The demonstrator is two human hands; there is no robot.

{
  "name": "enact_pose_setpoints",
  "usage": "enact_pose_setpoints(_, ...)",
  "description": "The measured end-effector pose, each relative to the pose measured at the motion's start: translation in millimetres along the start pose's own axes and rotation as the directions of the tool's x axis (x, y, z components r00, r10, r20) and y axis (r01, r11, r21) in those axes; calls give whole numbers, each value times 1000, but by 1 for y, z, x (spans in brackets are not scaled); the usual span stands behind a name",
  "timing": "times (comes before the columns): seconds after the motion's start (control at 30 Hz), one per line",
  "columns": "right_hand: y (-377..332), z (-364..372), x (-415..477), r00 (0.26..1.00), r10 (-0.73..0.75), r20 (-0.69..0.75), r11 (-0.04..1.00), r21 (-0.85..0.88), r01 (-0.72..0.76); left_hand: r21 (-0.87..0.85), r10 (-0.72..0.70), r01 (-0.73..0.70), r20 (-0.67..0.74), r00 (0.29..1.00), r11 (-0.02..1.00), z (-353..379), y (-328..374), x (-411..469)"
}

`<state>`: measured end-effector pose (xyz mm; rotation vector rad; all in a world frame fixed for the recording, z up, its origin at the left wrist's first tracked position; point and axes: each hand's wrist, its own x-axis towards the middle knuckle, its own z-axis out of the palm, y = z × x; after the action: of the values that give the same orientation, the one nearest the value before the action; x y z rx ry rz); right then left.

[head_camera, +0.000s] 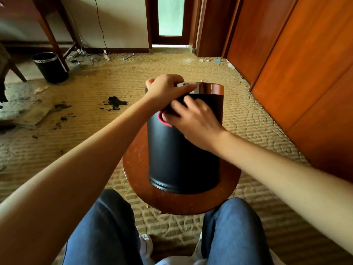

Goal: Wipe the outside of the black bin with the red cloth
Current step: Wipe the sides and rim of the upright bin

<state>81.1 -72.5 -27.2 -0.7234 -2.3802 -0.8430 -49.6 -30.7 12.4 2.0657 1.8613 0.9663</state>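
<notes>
A black bin [177, 159] with a shiny metal rim stands upright on a small round wooden table [137, 180] in front of my knees. My left hand [165, 87] grips the bin's rim at its near left, fingers curled over the metal band. My right hand [193, 119] presses the red cloth [165, 119] flat against the upper outside of the bin. Only a thin red edge of the cloth shows at the left of my palm; the remainder is hidden under the hand.
A second black bin [50, 66] stands on the carpet at the far left beside a wooden desk leg. Dark stains [114, 103] and scattered litter mark the carpet. Wooden wardrobe doors [298, 64] run along the right.
</notes>
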Motion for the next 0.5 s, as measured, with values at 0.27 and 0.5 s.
enact_pose_setpoints(0.27,-89,13,-138,946,-293,137,942,212,260,-93,40,-31,94,995,995,-10,-8,-5)
enact_pose_setpoints(0.5,42,-1,-50,996,58,-69,981,190,-44,-150,20,-17,20,1000,989,-11,-31,-11)
